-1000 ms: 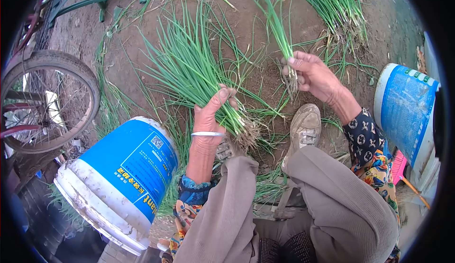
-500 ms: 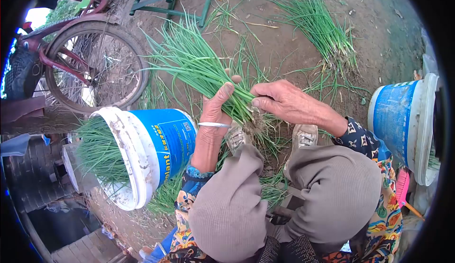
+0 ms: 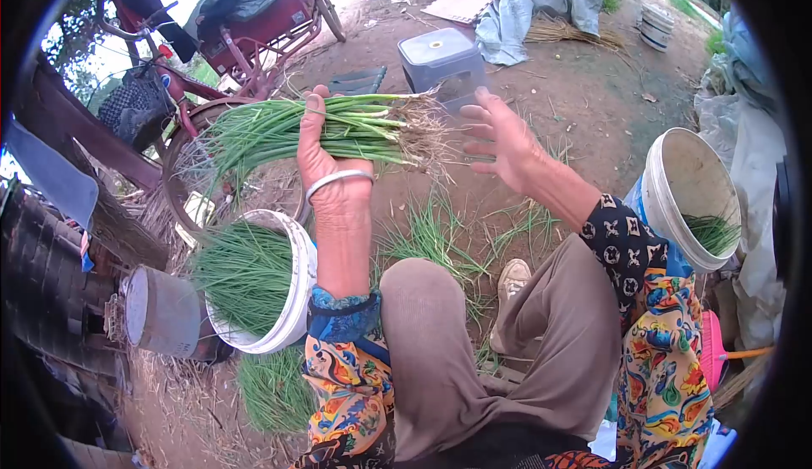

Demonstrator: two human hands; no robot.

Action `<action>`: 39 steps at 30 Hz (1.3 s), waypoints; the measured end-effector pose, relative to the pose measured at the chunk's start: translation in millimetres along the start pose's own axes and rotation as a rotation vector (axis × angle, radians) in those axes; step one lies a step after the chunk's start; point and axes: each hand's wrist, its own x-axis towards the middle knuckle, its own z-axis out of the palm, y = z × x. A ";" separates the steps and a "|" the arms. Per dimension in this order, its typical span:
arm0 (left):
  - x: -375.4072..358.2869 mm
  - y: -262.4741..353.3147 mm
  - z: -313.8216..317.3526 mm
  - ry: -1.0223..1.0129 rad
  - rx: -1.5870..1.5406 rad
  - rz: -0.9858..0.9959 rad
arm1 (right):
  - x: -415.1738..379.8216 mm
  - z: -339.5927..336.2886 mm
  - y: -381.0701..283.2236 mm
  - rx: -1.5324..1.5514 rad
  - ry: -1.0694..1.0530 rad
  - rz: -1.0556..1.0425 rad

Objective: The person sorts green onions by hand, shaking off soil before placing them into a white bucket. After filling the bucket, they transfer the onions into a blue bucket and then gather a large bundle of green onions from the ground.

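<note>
A bundle of green stalks [image 3: 355, 126] with pale, stringy roots lies sideways across my left hand [image 3: 326, 152], whose thumb and fingers are wrapped round it. The leafy ends point left and the roots point right. Just right of the roots is my right hand [image 3: 507, 143], fingers spread and nothing in it. Loose green stalks [image 3: 431, 232] lie on the ground below the bundle. At the left a white bucket [image 3: 298, 287] is full of green stalks, and more stalks [image 3: 275, 389] lie beneath it.
A grey-blue stool [image 3: 440, 54] stands ahead, with a red tricycle [image 3: 245, 54] at the upper left. On the right are a white bucket [image 3: 655, 173] holding some greens and a pink brush [image 3: 712, 351]. A metal can [image 3: 161, 312] stands at the left.
The view has tilted up. My left hand has raised the bundle, now lying level with its roots to the right. My right hand has opened and moved off the stalks.
</note>
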 end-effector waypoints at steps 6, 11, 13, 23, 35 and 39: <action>-24.6 -31.1 37.9 0.021 -0.016 0.053 | -21.8 69.6 -31.0 0.650 -0.309 -0.066; -28.5 -19.8 10.0 0.008 -0.055 -0.043 | -9.3 44.6 -16.0 0.347 -0.070 -0.183; -27.9 -15.9 0.6 0.021 -0.008 -0.052 | 10.4 29.2 -19.1 0.143 -0.062 -0.416; -33.8 -51.8 -11.6 -0.283 1.217 0.017 | -10.5 40.5 -12.8 -0.564 -0.145 -0.759; 10.7 -51.5 -59.2 -0.009 0.284 -0.741 | 21.3 -21.9 -52.1 1.217 -0.807 -0.157; -18.3 -71.6 -11.2 -0.346 -0.054 -0.820 | 69.5 -28.9 -12.0 -0.207 0.143 -0.481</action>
